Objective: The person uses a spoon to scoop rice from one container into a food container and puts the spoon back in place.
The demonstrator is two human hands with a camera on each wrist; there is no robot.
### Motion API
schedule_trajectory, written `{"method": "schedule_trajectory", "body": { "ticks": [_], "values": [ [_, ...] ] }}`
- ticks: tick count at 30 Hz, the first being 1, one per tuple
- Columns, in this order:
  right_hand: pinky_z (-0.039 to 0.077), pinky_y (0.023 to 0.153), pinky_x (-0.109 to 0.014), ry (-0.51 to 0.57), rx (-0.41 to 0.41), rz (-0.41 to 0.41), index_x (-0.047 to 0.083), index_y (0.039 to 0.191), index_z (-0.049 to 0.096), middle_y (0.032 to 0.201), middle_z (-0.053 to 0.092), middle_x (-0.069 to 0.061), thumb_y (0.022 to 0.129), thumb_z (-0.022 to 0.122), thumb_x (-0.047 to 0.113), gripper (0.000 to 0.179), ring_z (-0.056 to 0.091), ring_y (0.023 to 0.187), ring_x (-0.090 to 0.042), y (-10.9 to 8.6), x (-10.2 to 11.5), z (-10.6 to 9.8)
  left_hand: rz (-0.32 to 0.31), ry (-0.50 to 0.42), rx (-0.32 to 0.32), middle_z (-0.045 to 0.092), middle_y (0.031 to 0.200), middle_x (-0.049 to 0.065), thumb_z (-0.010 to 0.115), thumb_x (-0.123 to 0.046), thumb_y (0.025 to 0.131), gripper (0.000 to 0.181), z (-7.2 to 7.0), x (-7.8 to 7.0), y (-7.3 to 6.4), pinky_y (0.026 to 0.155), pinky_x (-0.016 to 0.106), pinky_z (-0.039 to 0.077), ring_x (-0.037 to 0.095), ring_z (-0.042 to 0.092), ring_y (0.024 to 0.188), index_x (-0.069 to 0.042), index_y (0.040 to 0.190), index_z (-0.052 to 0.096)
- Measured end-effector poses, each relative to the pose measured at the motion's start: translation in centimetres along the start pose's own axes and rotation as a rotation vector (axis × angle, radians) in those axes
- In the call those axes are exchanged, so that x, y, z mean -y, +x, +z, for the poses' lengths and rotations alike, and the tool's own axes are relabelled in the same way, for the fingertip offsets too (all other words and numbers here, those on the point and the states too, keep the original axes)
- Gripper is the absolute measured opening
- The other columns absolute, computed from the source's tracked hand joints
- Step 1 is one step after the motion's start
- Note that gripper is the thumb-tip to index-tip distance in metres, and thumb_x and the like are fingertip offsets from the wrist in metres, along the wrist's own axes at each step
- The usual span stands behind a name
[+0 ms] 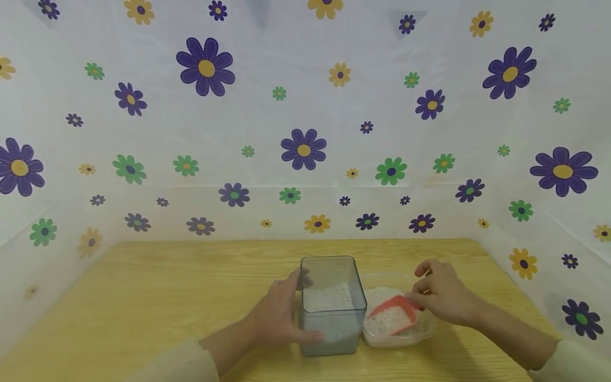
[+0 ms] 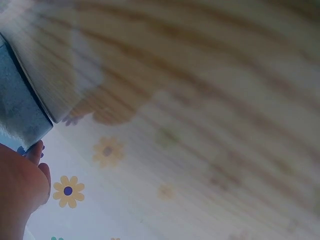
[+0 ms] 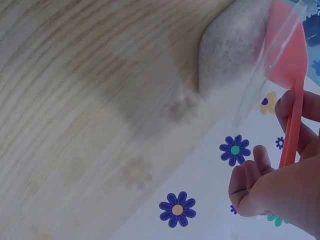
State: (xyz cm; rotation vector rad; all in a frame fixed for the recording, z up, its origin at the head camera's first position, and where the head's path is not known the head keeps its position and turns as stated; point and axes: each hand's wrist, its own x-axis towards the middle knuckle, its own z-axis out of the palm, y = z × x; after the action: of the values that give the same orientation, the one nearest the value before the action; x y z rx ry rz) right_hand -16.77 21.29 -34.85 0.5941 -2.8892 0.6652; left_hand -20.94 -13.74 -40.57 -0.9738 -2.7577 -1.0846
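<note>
My left hand (image 1: 274,313) holds a grey see-through plastic container (image 1: 334,337) by its left side, thumb across the front and fingers toward the back. White, rice-like grains (image 1: 329,298) lie inside it. To its right stands a clear plastic tub (image 1: 398,341), also with white grains. A pink-red scoop (image 3: 287,50) loaded with grains sits low over the tub, overlapping its contents in the head view. My right hand (image 1: 446,297) pinches the scoop's handle between thumb and fingers, the other fingers loosely bent. In the left wrist view, only the container's edge shows, beside the hand (image 2: 20,190).
Both vessels stand on a wood-grain table (image 1: 167,297), near its front. A white sheet (image 1: 267,122) printed with purple, yellow and green flowers encloses the table at the back and both sides.
</note>
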Motion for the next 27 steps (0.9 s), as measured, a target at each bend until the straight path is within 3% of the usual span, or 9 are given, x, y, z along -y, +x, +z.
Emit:
{"method": "schedule_trajectory", "body": {
  "ticks": [10,18,22,27],
  "values": [
    [0.036,0.081,-0.053,-0.182,-0.012,-0.013,0.032,0.062,0.066,0.116,0.054,-0.008,0.089,0.073,0.031,0.028,0.042,0.108,-0.035,-0.1,0.0,-2.3,0.004,-0.002,-0.001,0.056,0.136,-0.002,0.08,-0.071,0.064,0.11,-0.1,0.0,0.1,0.104,0.051,0.042,0.023,0.05,0.122,-0.015,0.147,0.036],
    [0.034,0.087,-0.062,-0.46,-0.05,-0.119,0.034,0.061,0.062,0.125,0.051,-0.009,0.087,0.073,0.029,0.029,0.035,0.122,-0.04,0.4,1.3,-4.9,0.026,-0.013,-0.007,0.058,0.135,0.001,0.082,-0.069,0.064,0.108,-0.1,0.2,0.2,0.102,0.052,0.042,0.023,0.053,0.124,-0.014,0.145,0.037],
    [0.029,0.092,-0.061,-0.583,-0.136,-0.197,0.029,0.065,0.066,0.129,0.048,-0.011,0.086,0.073,0.027,0.022,0.03,0.128,-0.04,1.1,3.5,-6.9,0.023,-0.017,-0.002,0.058,0.135,0.001,0.082,-0.068,0.064,0.108,-0.1,0.2,0.1,0.102,0.052,0.042,0.024,0.053,0.125,-0.013,0.145,0.037],
    [0.027,0.093,-0.064,-0.574,-0.323,-0.274,0.023,0.066,0.068,0.128,0.048,-0.015,0.084,0.074,0.022,0.019,0.029,0.128,-0.041,2.9,6.8,-8.4,0.027,-0.01,-0.005,0.058,0.134,0.0,0.081,-0.069,0.064,0.108,0.1,0.3,0.2,0.102,0.051,0.043,0.022,0.054,0.124,-0.014,0.146,0.037]
  ]
}}
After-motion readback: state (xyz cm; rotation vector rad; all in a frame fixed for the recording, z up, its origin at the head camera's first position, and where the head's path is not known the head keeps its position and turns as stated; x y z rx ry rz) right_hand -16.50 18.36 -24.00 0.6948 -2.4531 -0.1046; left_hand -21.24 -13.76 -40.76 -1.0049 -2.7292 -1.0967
